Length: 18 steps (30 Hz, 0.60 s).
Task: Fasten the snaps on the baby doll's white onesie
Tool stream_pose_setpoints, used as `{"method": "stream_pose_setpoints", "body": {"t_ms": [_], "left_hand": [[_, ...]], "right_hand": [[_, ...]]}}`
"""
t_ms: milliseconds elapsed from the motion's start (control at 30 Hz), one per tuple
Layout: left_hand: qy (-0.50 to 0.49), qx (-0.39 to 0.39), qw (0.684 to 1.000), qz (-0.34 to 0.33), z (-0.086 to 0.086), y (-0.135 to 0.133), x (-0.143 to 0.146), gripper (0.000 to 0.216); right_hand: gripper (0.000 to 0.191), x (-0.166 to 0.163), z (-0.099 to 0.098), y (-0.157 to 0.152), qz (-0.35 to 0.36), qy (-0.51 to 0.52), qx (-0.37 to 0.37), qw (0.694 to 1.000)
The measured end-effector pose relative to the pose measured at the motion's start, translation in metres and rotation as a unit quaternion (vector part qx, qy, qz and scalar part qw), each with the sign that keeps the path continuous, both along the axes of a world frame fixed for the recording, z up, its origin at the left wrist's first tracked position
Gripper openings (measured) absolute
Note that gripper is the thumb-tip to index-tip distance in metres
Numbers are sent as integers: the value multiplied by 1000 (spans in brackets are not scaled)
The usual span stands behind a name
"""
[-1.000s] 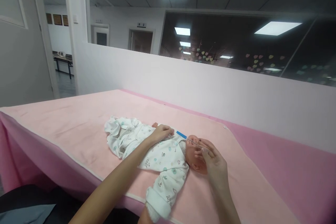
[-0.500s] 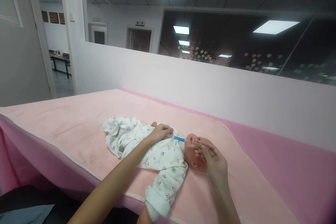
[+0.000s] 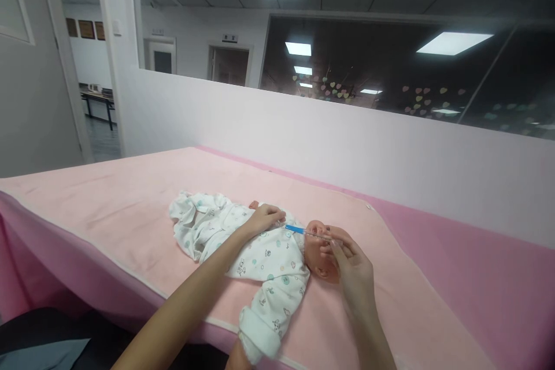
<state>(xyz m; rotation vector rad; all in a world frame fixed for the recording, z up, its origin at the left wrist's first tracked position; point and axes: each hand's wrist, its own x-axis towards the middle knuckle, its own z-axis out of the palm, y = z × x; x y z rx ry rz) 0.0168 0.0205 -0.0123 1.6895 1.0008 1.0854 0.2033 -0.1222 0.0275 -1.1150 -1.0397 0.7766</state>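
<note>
A baby doll lies on its back, its head (image 3: 318, 263) to the right, dressed in a white printed outfit (image 3: 264, 254). My right hand (image 3: 353, 263) is beside its face, with thumb and fingers pinched on the clear end of a thin stick with a blue tip, which looks like a glass thermometer (image 3: 295, 229). The stick crosses over the doll's mouth area, blue tip pointing left toward the chest. My left hand (image 3: 266, 218) rests on the doll's chest, fingers lying loosely on the cloth close to the blue tip; its fingertips are partly hidden.
A light pink mat (image 3: 130, 202) covers the padded pink surface (image 3: 485, 260) under the doll. Behind it runs a low white wall (image 3: 303, 133) with a dark window (image 3: 381, 75) above. A grey door (image 3: 34, 87) is at the left.
The view has shifted very slightly. My right hand and the thermometer have moved a touch left; my left hand stays on the doll's chest.
</note>
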Motion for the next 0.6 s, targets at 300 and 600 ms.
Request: {"method": "stream_pose_setpoints", "body": {"t_ms": [300, 600], "left_hand": [[12, 31, 999, -17, 0, 1, -2, 38], [92, 79, 993, 10, 6, -11, -3, 38]], "right_hand": [[34, -15, 5, -2, 46, 22, -11, 999], [28, -7, 15, -10, 29, 26, 4, 999]]}}
